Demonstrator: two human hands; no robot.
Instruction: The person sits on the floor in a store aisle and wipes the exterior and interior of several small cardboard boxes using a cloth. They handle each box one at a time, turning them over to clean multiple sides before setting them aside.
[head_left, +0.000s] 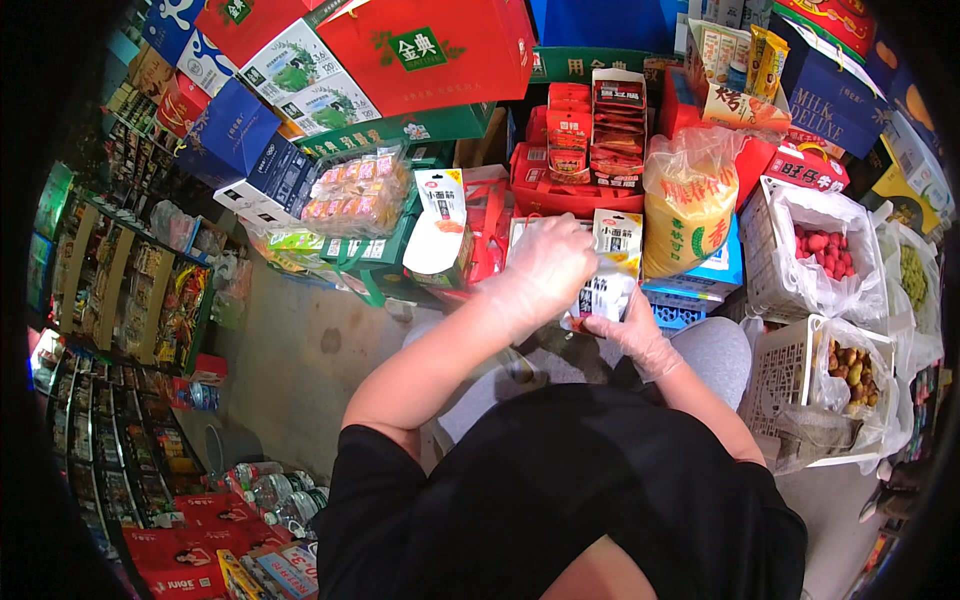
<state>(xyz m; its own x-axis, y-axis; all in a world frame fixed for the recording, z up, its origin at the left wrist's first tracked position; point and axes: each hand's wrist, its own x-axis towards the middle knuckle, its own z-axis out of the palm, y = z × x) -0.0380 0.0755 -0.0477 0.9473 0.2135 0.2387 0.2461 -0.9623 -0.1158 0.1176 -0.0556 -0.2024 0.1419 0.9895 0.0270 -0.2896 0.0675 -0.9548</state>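
Both my hands wear thin clear plastic gloves. My right hand (630, 324) grips the lower right side of a shiny white snack packet (602, 296) that bears black writing. Across the packet's upper left side lies my left hand (551, 255), its fingers curled; whether they pinch the packet is hidden. Just behind stands a similar white and yellow snack packet (618, 234), upright. Left of my hands, another such packet (442, 196) pokes up out of a white cardboard display box (433, 251).
Red snack sachets (619, 127) fill display boxes behind my hands. A clear bulging bag of yellow grain (690, 206) stands to their right. Farther right are white plastic crates (769, 247) of fruit. At left, wrapped snacks fill a clear tray (356, 195); water bottles (281, 487) lie by the floor.
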